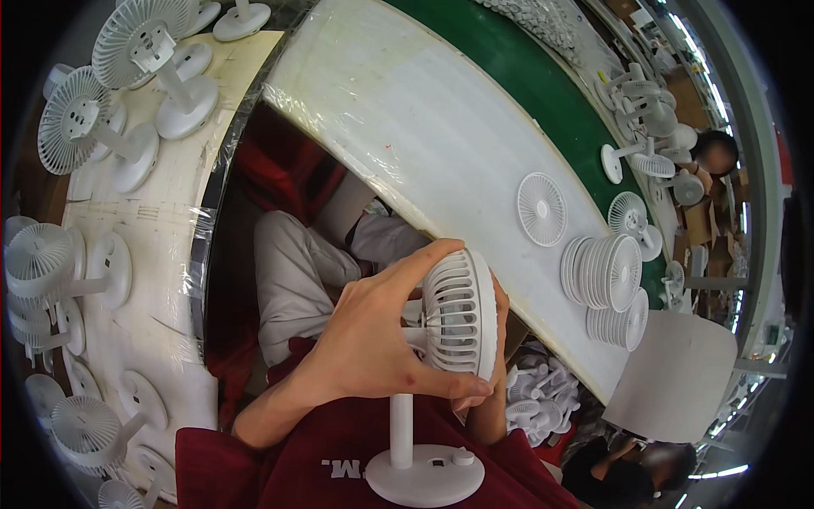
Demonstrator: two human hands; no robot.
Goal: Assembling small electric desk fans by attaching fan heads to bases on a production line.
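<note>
A small white desk fan [462,314] is held up in front of my chest. Its round base [424,478], with a small knob on it, is lowest, and a straight stem rises to the slotted head. My left hand [369,331] wraps round the head from the left, thumb along the lower rim and fingers over the top. On the other side, my right hand [500,339] is pressed to the front of the head, mostly hidden behind it. One loose round grille [542,209] lies on the white table [407,144], near two stacks of grilles [602,271].
Several white fans [182,106] stand on the side table [161,246] at left. A green conveyor belt [526,93] runs beyond the white table, with more fans past it. White fan parts [538,394] fill a spot at lower right. A person [623,475] sits nearby.
</note>
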